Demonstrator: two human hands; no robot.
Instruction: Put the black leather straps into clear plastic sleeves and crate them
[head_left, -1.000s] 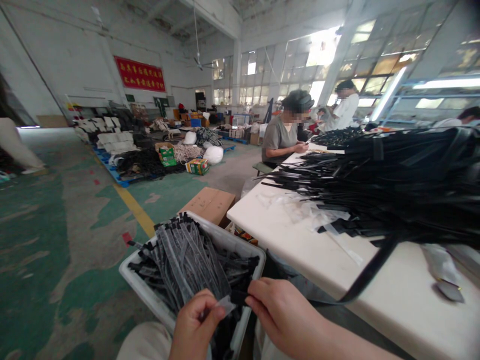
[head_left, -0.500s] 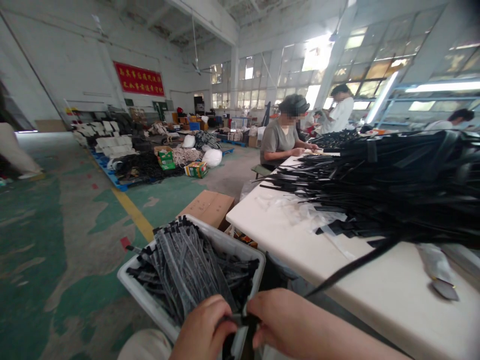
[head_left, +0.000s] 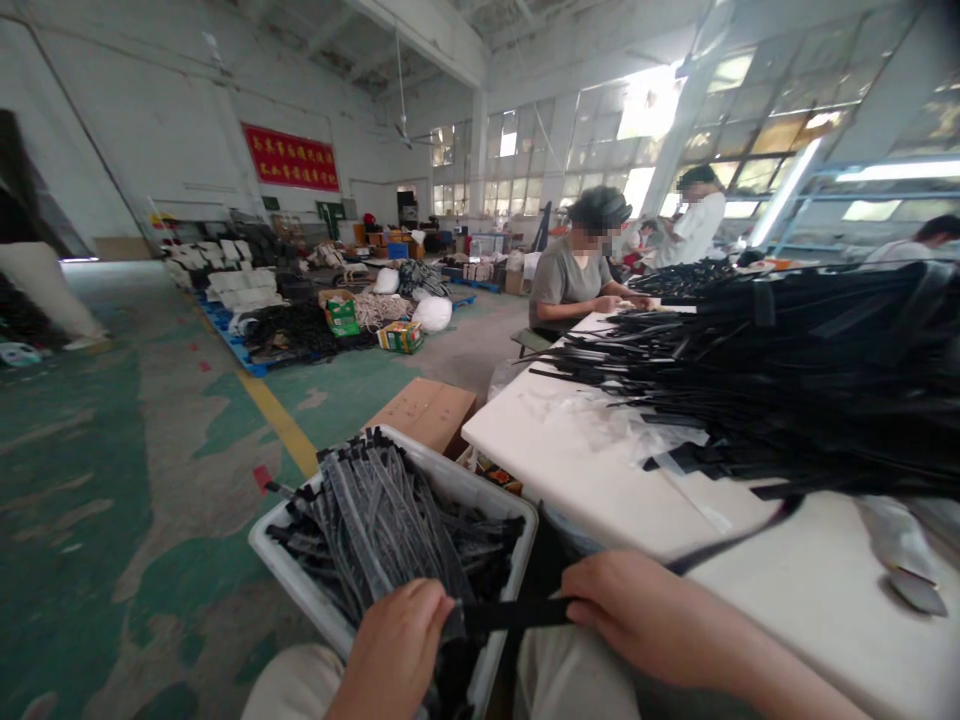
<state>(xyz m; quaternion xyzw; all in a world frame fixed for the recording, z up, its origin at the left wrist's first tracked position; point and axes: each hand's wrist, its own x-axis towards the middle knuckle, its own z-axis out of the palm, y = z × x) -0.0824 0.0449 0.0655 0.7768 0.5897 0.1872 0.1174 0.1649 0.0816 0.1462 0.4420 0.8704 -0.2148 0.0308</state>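
A black strap (head_left: 516,613) is stretched between my two hands, over the right edge of a white plastic bin. My left hand (head_left: 405,630) pinches its left end, where a bit of clear plastic film seems to show. My right hand (head_left: 619,605) grips it farther along, and the rest trails back over the table edge. Beneath my left hand, the bin (head_left: 289,590) holds many black straps in clear sleeves (head_left: 375,510), lying lengthwise. A large heap of loose black straps (head_left: 810,380) covers the far side of the white table (head_left: 570,470).
Clear plastic sleeves (head_left: 637,430) lie by the heap, and a clear-wrapped item (head_left: 911,570) rests at the right. Behind the bin stands a cardboard box (head_left: 424,412). A person in a grey shirt (head_left: 570,280) sits working at the table's far side. Pallets of goods (head_left: 259,350) occupy the floor beyond.
My hands, close together before, are now apart: the right hand has moved right and up, drawing a length of strap out between them. The view has shifted slightly.
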